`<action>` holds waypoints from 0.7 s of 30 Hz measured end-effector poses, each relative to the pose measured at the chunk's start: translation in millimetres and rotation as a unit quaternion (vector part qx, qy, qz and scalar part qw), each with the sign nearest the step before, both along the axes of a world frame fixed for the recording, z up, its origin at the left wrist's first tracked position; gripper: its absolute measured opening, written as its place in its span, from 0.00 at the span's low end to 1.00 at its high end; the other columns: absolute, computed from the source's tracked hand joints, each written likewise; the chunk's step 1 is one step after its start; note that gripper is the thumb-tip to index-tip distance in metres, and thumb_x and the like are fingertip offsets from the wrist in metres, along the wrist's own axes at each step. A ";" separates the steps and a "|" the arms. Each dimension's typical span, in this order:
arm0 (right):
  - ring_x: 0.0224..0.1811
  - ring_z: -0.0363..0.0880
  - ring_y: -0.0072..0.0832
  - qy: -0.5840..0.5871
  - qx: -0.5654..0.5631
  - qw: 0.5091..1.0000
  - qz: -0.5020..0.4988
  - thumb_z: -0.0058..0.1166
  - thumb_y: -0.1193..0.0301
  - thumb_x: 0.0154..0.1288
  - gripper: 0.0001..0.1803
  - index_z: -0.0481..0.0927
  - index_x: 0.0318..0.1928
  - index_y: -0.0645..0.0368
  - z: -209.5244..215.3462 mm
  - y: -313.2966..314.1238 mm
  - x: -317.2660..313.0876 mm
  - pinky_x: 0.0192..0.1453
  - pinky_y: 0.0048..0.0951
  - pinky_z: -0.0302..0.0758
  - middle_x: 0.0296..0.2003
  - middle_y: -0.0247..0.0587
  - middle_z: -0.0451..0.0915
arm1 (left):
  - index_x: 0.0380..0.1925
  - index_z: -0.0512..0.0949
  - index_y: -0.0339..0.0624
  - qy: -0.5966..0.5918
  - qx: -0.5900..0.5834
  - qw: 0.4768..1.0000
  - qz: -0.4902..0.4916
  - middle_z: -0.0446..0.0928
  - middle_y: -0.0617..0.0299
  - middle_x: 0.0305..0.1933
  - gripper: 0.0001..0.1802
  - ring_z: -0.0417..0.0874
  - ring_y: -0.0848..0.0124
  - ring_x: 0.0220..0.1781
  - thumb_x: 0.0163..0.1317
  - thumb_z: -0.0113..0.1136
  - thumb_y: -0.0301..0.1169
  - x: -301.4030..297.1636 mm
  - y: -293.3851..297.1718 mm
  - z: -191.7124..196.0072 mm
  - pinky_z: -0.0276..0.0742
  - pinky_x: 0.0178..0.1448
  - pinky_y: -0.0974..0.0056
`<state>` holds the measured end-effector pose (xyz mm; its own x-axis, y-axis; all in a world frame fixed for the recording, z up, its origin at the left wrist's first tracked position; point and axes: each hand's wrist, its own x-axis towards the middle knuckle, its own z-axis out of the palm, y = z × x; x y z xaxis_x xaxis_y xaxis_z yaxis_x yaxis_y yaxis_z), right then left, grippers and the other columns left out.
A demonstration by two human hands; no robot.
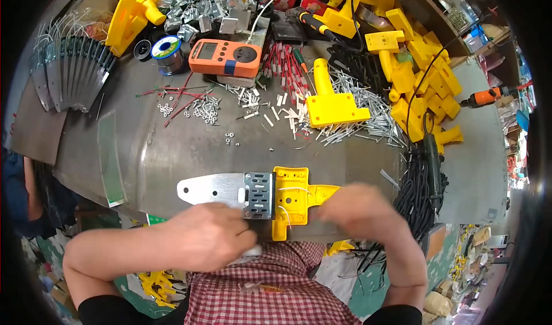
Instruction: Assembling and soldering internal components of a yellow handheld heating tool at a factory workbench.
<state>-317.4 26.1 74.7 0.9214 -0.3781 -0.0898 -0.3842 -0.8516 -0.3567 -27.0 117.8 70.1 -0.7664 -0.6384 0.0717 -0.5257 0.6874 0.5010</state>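
Note:
A yellow plastic housing half (291,201) lies open on the grey metal worktable (190,147) at the near edge, with white wires inside. A flat silver metal blade (210,188) with a slotted bracket (259,194) is fitted to its left side. My left hand (210,236) rests closed at the bracket's near corner; whether it pinches a small part is hidden. My right hand (359,210) is blurred and covers the housing's handle end on the right.
An orange meter (225,56), a solder spool (167,52), loose nuts and screws (206,111), red wires (284,60), another yellow housing half (330,104) and a pile of yellow shells (422,78) lie farther back. Metal blades (69,75) fan at left. Black cables (417,193) hang right.

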 end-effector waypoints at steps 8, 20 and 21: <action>0.37 0.78 0.21 -0.154 0.314 0.879 -0.323 0.54 0.77 0.63 0.06 0.79 0.39 0.66 -22.0 -25.6 18.7 0.44 0.23 0.76 0.36 0.37 0.80 | 0.43 0.77 0.41 -0.032 0.133 0.990 0.034 0.75 0.58 0.42 0.19 0.77 0.62 0.46 0.47 0.60 0.29 9.4 15.2 -3.3 0.74 0.48 0.59; 0.34 0.80 0.31 -0.137 0.088 0.956 -0.244 0.59 0.78 0.56 0.07 0.78 0.36 0.65 -45.0 -21.8 48.3 0.41 0.30 0.77 0.33 0.40 0.79 | 0.41 0.76 0.42 0.157 -0.083 0.975 0.134 0.73 0.60 0.38 0.20 0.73 0.61 0.50 0.44 0.62 0.31 -59.0 -23.5 -85.4 0.58 0.68 0.47; 0.34 0.78 0.35 -0.143 0.030 0.967 -0.211 0.60 0.77 0.54 0.07 0.78 0.34 0.65 -47.6 -22.4 50.1 0.40 0.32 0.76 0.32 0.41 0.77 | 0.41 0.76 0.42 0.160 -0.080 0.975 0.134 0.73 0.60 0.38 0.20 0.73 0.61 0.50 0.44 0.62 0.31 -59.0 -24.2 -86.5 0.58 0.68 0.47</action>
